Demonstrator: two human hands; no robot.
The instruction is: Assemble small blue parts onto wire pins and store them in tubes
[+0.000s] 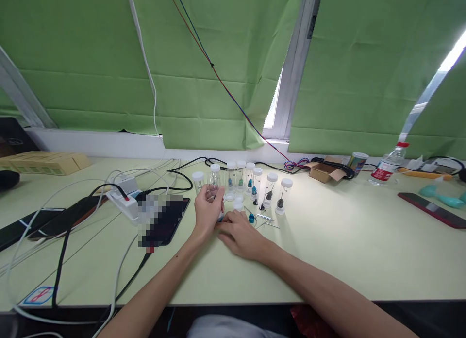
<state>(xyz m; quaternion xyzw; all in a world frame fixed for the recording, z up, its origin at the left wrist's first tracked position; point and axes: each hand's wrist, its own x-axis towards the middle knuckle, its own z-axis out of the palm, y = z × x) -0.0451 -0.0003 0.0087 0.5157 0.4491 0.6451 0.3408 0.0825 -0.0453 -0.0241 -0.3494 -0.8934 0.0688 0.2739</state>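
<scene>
Slightly left of the table's middle, my left hand (pixel 208 209) is closed, its thumb and fingers bent together in front of a white-capped clear tube (pixel 215 169). What it grips is hidden. My right hand (pixel 241 233) rests low on the table beside it, fingers curled and closed; a small bluish bit shows between the hands, too hidden to name. Several more clear tubes with white caps stand upright behind and to the right, such as one tube (pixel 286 185) with a dark piece inside. Near my right hand lie a small teal piece (pixel 251 218) and thin metal rods (pixel 264 216).
A dark phone (pixel 176 219) with a cable lies left of my hands, near a white power strip (pixel 124 204). Cables cross the left side. Along the back are an open cardboard box (pixel 324 172) and a red-labelled bottle (pixel 388 165). Another phone (pixel 431 209) lies far right.
</scene>
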